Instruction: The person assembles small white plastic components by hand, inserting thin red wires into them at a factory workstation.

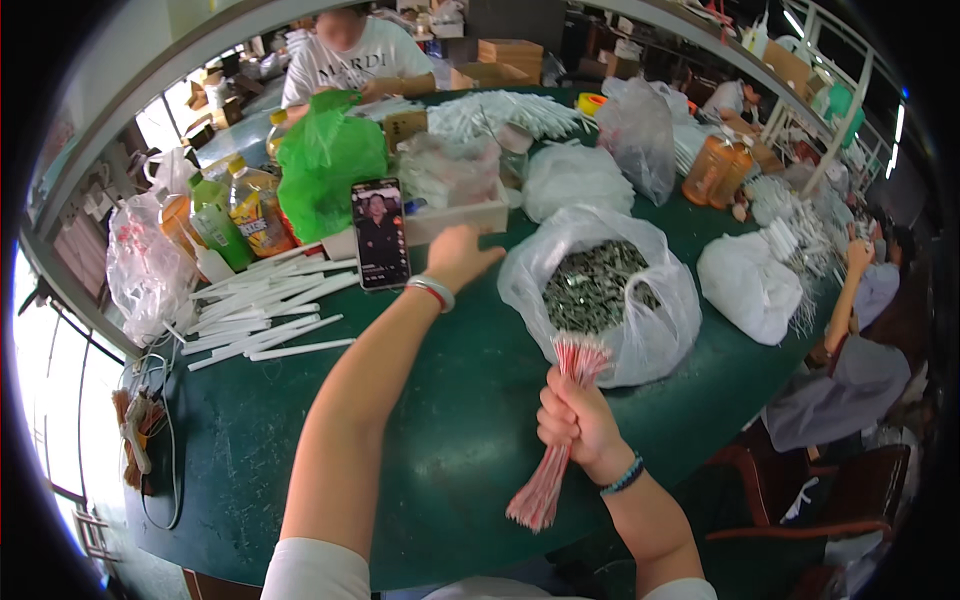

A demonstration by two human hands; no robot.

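Observation:
My right hand (575, 415) is closed in a fist around a bundle of thin red-and-white strands (545, 485). The bundle stands tilted, its frayed top beside the near rim of a clear plastic bag. That bag (675, 320) is spread wide and holds many small dark metal pieces (598, 285). My left hand (458, 258) reaches forward to the front of a white box (480, 217), thumb spread to the right and apparently nothing held. Its other fingers are partly hidden behind the back of the hand. A phone (381, 235) with a lit screen leans upright just left of it.
White tubes (270, 315) lie in a pile at the left, near bottles (258, 210) and a green bag (330, 150). Tied white bags (750, 285) stand to the right. A person (355, 60) sits across the green table (440, 440); others work at the right.

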